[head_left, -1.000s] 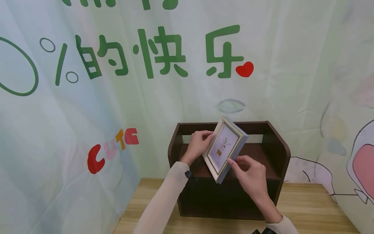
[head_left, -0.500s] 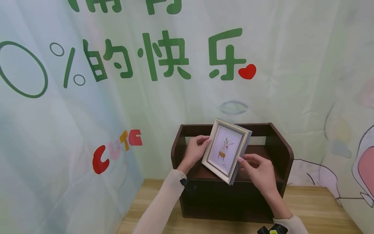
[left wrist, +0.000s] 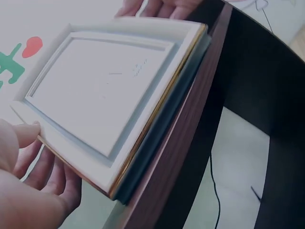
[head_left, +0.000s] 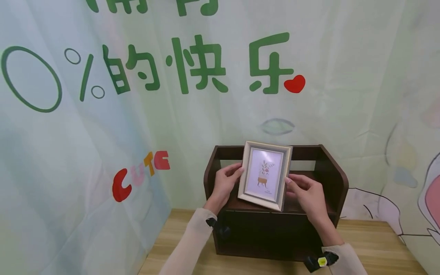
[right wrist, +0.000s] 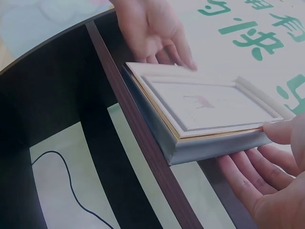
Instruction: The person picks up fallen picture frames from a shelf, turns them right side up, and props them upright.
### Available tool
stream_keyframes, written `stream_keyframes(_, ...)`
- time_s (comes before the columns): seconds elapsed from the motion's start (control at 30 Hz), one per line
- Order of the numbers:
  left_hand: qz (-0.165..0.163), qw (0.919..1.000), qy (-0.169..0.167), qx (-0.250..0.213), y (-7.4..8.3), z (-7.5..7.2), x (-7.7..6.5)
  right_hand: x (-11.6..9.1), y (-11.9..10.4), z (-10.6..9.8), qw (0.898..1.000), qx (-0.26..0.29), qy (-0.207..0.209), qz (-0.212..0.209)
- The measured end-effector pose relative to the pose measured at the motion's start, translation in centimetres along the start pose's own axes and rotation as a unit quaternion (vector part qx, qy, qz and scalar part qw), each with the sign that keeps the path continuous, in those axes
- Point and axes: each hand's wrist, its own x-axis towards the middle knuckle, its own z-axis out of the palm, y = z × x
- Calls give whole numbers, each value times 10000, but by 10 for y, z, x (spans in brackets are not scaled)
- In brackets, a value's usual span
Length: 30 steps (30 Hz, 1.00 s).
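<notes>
A picture frame [head_left: 248,168] with a pale, gold-lined border and a plant-pot print is held up at the front of a dark brown wooden shelf [head_left: 335,168]. My left hand [head_left: 224,185] pinches its left edge, thumb on the front and fingers behind. On the opposite edge my right hand [head_left: 309,196] grips it the same way. The picture faces me, tilted slightly. In the right wrist view the frame's lower edge [right wrist: 209,149] lies right at the shelf board [right wrist: 138,129]. The left wrist view shows the thumb [left wrist: 26,133] on the border.
The shelf stands on a wood-grain table [head_left: 371,244]. Behind it hangs a pale curtain [head_left: 206,114] with green characters and a red heart [head_left: 295,84]. Dark straps with small devices [head_left: 321,261] sit on both wrists. A thin black cable [right wrist: 71,186] shows past the shelf in the right wrist view.
The picture frame has turned from a steep slant to nearly upright and facing me. Both hands have kept their hold on it, and the view has shifted slightly.
</notes>
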Motion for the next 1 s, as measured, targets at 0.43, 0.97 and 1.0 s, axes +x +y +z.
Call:
stream_keyframes(0.43, -163, 9945, 641, -810, -9, 3, -8, 26, 5, 7, 9997, -107, -150, 170)
stream_keyframes(0.97, 104, 9904, 1069, -873, -11, 2, -13, 33, 6, 15, 9990, -294, -338, 83)
stream_keyframes(1.0, 101, 9904, 1065, -869, -11, 2, -12, 33, 6, 15, 9989, -301, -340, 87)
